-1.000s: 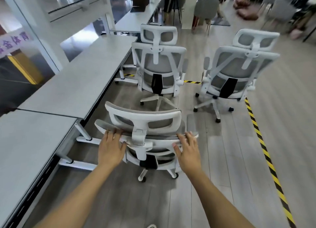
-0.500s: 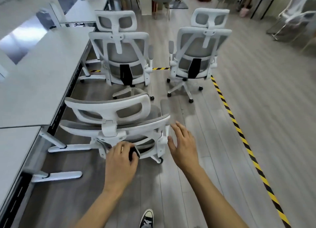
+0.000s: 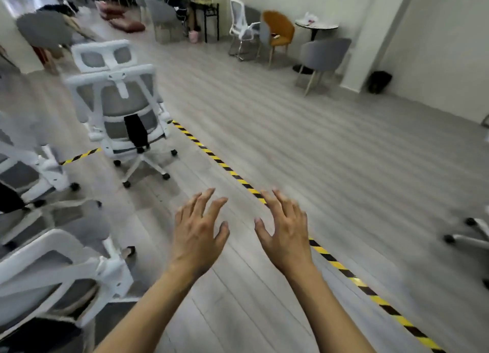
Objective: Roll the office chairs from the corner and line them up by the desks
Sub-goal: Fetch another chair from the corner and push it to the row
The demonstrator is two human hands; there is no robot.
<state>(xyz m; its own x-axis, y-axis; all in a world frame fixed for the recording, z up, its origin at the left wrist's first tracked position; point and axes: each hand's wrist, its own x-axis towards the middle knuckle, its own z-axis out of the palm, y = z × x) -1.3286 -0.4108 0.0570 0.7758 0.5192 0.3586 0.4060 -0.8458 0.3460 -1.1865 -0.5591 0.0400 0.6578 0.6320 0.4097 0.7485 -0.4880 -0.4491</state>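
We see both hands held out over the wood floor [image 3: 304, 130], palms down, gripping nothing: the left hand [image 3: 197, 232] has its fingers spread and slightly curled, and the right hand [image 3: 285, 231] is spread the same way, just beside it. The striped tape [image 3: 227, 168], yellow and black, runs diagonally across the floor and passes under the right hand; we take it as our landmark. On the left side of the tape, with its wheels just beside the line, stands an office chair [image 3: 124, 106] seen from behind: a white plastic frame, grey mesh back, a separate white headrest with two mesh windows, a black lumbar strap down the middle, and a white five-star base on black casters. It stands upright and is blurred by motion. Further left of the tape, at the picture's edge, we see a second chair [image 3: 31, 167] of the same white-and-grey make, only partly in view. Nearest us, also left of the tape, a third chair [image 3: 53, 268] shows its white frame and grey mesh, cut off by the edge. Neither hand touches any chair. Well to the right of the tape, a white base [image 3: 468, 236] with black casters pokes in from the edge. Far beyond the tape, by the wall, stand an orange chair [image 3: 279, 31], a grey armchair [image 3: 324, 54] and a small round table [image 3: 316, 25]
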